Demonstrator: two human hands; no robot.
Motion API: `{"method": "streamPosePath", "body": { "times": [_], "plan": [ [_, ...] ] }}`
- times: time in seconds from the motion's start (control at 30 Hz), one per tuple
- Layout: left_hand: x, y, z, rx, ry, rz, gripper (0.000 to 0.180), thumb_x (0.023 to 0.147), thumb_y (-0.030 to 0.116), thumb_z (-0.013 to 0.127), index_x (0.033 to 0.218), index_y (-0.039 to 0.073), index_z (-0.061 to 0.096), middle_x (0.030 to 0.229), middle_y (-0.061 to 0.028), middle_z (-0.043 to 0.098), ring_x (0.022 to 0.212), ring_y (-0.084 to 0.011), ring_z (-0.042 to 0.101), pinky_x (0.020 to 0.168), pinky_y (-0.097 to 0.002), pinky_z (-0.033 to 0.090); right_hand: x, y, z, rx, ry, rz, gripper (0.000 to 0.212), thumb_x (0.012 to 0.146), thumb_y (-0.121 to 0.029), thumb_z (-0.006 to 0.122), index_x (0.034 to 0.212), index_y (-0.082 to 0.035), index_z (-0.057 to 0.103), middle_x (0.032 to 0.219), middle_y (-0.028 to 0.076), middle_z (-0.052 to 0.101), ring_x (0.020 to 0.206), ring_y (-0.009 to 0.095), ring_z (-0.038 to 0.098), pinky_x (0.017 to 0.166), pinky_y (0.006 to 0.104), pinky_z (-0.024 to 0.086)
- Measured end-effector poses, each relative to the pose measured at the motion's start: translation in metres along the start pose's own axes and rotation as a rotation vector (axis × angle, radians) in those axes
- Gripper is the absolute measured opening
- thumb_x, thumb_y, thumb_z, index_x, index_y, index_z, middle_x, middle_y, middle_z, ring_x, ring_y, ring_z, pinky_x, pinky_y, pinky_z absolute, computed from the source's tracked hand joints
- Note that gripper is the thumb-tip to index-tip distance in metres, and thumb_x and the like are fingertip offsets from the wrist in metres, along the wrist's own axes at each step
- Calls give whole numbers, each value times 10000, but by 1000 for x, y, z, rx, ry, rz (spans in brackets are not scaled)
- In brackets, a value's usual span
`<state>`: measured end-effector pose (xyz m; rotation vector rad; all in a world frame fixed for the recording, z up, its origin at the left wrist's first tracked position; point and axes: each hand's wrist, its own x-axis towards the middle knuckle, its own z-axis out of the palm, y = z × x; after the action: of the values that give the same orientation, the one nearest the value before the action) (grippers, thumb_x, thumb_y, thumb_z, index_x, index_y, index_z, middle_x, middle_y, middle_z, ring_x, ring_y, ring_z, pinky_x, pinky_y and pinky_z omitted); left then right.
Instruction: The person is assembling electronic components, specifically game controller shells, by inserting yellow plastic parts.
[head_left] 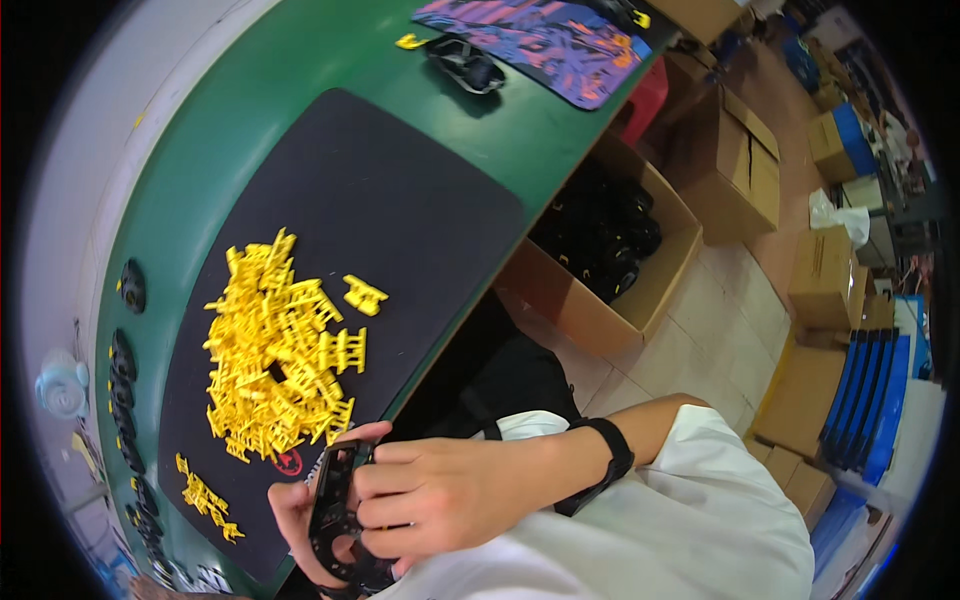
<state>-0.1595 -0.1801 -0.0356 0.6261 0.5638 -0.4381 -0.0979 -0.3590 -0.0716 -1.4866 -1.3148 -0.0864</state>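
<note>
Fingers of the right hand (435,492) and left hand (297,518) curl partway closed around a black plastic part (326,520), holding it beside the edge of the green worktop (215,130). Ahead and left of the fingers, yellow pieces (265,370) lie heaped on a dark mat (400,190). Ahead and right, an open cardboard box (575,318) holds rounded black items (605,240); beyond it stands another box (735,185), contents hidden.

Yellow pronged pieces (250,320) look like smooth plastic, the black curved shell (322,520) glossy plastic; the black rounded-corner mat (400,190) is matt, the smooth green bench (240,80) glossy, the open brown box (570,317) matt cardboard
</note>
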Motion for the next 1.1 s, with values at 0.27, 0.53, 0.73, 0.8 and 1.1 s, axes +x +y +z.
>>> {"method": "streamPosePath", "body": {
  "times": [0.27, 0.53, 0.73, 0.8, 1.1],
  "plan": [
    [68, 32, 61, 461, 302, 660, 773, 864, 408, 577, 1461, -47, 389, 1185, -190, 649, 1037, -261, 639, 931, -353, 506, -52, 37, -71, 47, 276, 104, 193, 825, -216, 702, 927, -57, 660, 1040, 80, 624, 953, 271, 579, 807, 390, 497],
    [178, 322, -57, 1804, 607, 636, 576, 1002, 383, 579, 1441, 22, 488, 1289, -175, 608, 1139, -189, 597, 999, -305, 455, -381, 291, -105, -725, 526, 1490, 465, 815, -127, 707, 1247, -34, 563, 1124, 275, 624, 1057, 463, 613, 903, 501, 522],
    [230, 424, -170, 2095, 909, 433, 651, 992, 474, 579, 1466, 46, 456, 1323, -273, 587, 1172, -319, 602, 1017, -392, 445, -509, 384, -37, -528, -47, 1926, 934, 715, -490, 802, 1450, -67, 411, 1357, 294, 496, 1303, 470, 466, 1078, 560, 417],
    [219, 452, -182, 2242, 1029, 626, 646, 1003, 474, 558, 1469, 40, 448, 1330, -296, 559, 1168, -372, 586, 1016, -428, 436, -509, 397, -27, -625, -255, 1848, 963, 688, -526, 817, 1426, -46, 427, 1354, 297, 495, 1307, 460, 468, 1077, 566, 416],
    [167, 346, -62, 2194, 958, 1232, 447, 1060, 322, 470, 1440, 92, 521, 1320, -177, 522, 1198, -286, 541, 1003, -409, 435, -404, 291, -98, -705, 501, 1660, 252, 903, -208, 653, 1040, 2, 639, 990, 300, 679, 964, 468, 652, 810, 508, 538]
  ]
}}
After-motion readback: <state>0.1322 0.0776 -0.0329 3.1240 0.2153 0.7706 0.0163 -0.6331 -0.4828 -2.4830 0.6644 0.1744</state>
